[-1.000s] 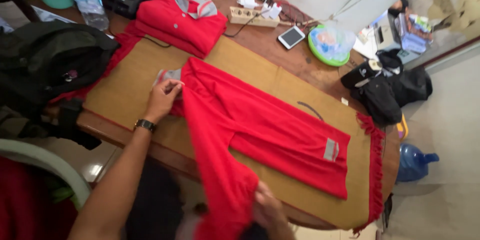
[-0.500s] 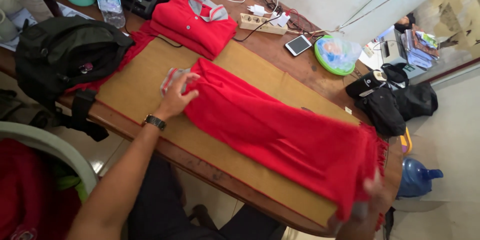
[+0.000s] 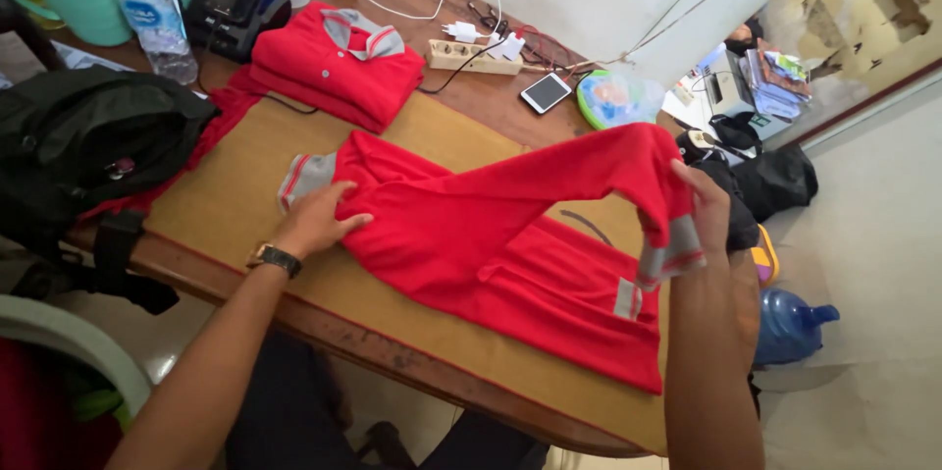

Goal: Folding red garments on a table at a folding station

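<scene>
Two hands work one red shirt that lies across the tan mat in the middle of the frame. The left hand, a watch on its wrist, lies flat and spread on the shirt just right of the grey collar, pinning the cloth to the surface and closing on nothing. The right hand, at centre right, is closed on a sleeve with a grey cuff and holds it lifted off the mat, so a band of red cloth hangs in an arc between the two hands. The likely trouble is that a pull on this raised sleeve drags the body of the shirt sideways under the flat palm and wrinkles the part already smoothed. The lower hem sits near the front edge of the surface, so a slide that way could tip cloth over the edge. A folded red shirt rests at upper centre-left, and a phone and power strip lie close beyond the mat, where a swinging sleeve could brush them.
</scene>
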